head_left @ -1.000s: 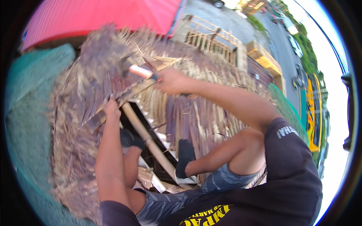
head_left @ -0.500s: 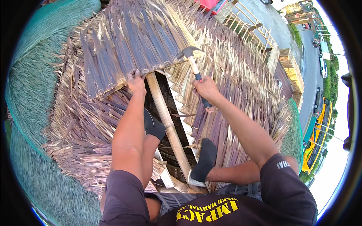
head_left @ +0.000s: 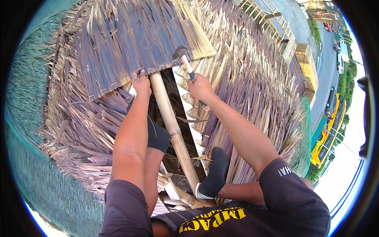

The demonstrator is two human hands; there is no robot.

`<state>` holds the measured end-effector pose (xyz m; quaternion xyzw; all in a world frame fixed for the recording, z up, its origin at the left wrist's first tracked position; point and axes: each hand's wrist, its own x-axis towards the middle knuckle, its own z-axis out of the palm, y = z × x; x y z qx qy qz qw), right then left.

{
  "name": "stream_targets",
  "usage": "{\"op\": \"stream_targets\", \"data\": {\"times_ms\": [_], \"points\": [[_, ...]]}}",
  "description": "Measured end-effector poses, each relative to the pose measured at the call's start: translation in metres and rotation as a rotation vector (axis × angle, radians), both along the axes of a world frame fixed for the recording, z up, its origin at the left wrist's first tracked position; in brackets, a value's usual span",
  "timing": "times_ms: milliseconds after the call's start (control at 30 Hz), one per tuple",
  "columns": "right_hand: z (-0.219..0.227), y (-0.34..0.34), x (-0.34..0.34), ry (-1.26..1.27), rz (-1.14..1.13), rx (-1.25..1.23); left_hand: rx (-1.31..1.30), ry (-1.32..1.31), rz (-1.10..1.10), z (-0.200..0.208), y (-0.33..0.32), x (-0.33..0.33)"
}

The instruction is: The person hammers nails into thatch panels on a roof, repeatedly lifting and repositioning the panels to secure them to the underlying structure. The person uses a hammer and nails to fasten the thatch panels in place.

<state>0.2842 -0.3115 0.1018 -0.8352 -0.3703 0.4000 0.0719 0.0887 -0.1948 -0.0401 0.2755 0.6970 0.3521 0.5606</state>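
Observation:
A dark palm-thatch panel [head_left: 134, 43] with a stitched lower edge lies over the roof in front of me. My left hand [head_left: 141, 81] is closed at that edge, beside the upper end of a bamboo pole [head_left: 169, 108]; whether a small thing sits between its fingertips is hidden. Wrapped round the dark grip of a claw hammer [head_left: 185, 61] is my right hand [head_left: 200, 88]. The hammer's head, slightly blurred, is over the panel's lower edge, right of my left hand; I cannot tell if it touches.
Beside the bamboo pole the roof gapes darkly, bordered by a white strip [head_left: 189, 114]. My dark-socked feet [head_left: 216, 170] straddle the pole. Older thatch [head_left: 252, 87] spreads around. Green netting [head_left: 27, 98] covers thatch at left. A wooden ladder-like frame [head_left: 268, 15] and a road [head_left: 329, 63] with vehicles lie right.
The hammer and my right hand have moved left, bringing the hammer's head over the panel edge, nearer my left hand. My left hand stays at the edge. The whole view has shifted slightly.

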Motion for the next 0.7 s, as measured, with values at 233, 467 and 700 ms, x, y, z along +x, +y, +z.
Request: {"op": "stream_targets", "data": {"times_ms": [233, 467, 700], "points": [[-0.016, -0.003, -0.006, 0.063, -0.091, -0.179, -0.205, -0.135, -0.401, 0.043, -0.02, -0.017], [-0.021, -0.008, -0.016, 0.02, -0.119, -0.105, 0.57, 0.315, -0.755, 0.068, -0.001, 0.056], [0.021, -0.004, 0.003, 0.048, -0.095, -0.013, 0.559, 0.591, -0.982, 0.035, -0.001, 0.066]]}}
